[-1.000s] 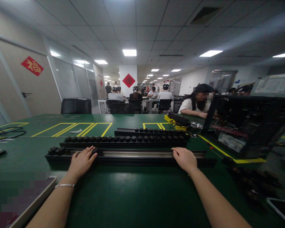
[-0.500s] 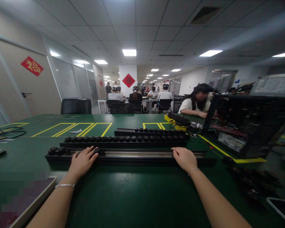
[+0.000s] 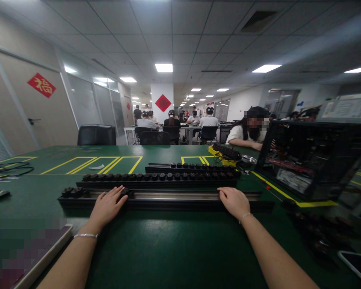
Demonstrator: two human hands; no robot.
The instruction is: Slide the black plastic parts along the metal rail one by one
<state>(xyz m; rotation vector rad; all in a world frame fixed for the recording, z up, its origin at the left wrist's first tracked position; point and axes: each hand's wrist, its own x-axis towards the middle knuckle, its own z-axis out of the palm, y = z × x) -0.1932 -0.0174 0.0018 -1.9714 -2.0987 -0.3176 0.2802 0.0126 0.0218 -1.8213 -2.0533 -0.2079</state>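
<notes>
A long black track rail [image 3: 174, 204] with a shiny metal channel lies crosswise on the green table before me. Near its left part, my left hand [image 3: 108, 205] rests over the rail, thumb and fingers about a small black socket module [image 3: 125, 192] seated in the channel. Further left, at the rail's end, sit black modules [image 3: 73, 192] of the same kind. Toward the other end, my right hand [image 3: 235, 202] grips the rail, its fingers bent over the channel; the fingertips are partly hidden.
Behind lie a second rail [image 3: 138, 184] lined with several modules and a third rail [image 3: 156, 169]. An open computer case [image 3: 307, 160] stands right, dark loose parts [image 3: 321, 237] before it. A power strip [image 3: 227, 151] lies on a yellow tray. A co-worker [image 3: 243, 134] sits across.
My left hand has slid slightly right along the rail, the module moving a little with it. My right hand has stayed in place.
</notes>
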